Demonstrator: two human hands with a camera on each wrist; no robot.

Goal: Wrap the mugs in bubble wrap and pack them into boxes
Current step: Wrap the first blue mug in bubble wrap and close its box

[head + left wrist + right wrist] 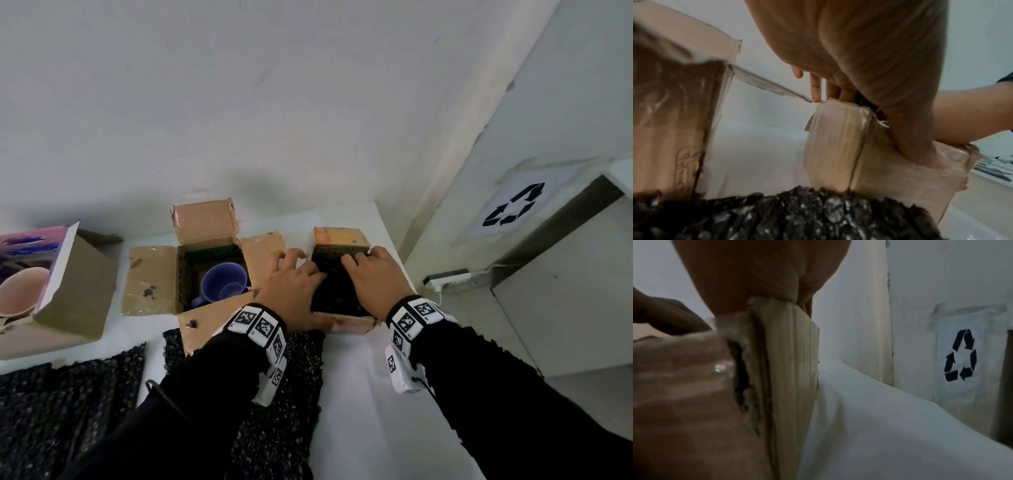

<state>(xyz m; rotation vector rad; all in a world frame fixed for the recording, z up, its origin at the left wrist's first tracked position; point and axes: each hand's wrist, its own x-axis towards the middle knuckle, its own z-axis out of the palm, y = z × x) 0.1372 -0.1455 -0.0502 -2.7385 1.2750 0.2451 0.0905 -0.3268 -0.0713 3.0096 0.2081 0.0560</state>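
Three boxes stood in a row on the counter (359, 394).
The small box (342, 323) was rightmost, the open box (150, 277) with a mug (224, 282) inside at centre, the tilted box (75, 291) left; bubble wrap sheets (61, 404) lay in front.

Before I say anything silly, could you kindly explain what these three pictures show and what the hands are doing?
There is no machine here: a person wears one camera on the head and one on each wrist, on bands with black-and-white markers. The head view looks down at a white table. The left hand and right hand press a black bubble-wrapped bundle into a small cardboard box; its contents are hidden. The wrist views show that box's walls from close by. Beside it, an open box holds a bare blue mug. Further left, a pink mug sits in another box. Black bubble wrap sheets lie nearest the person.
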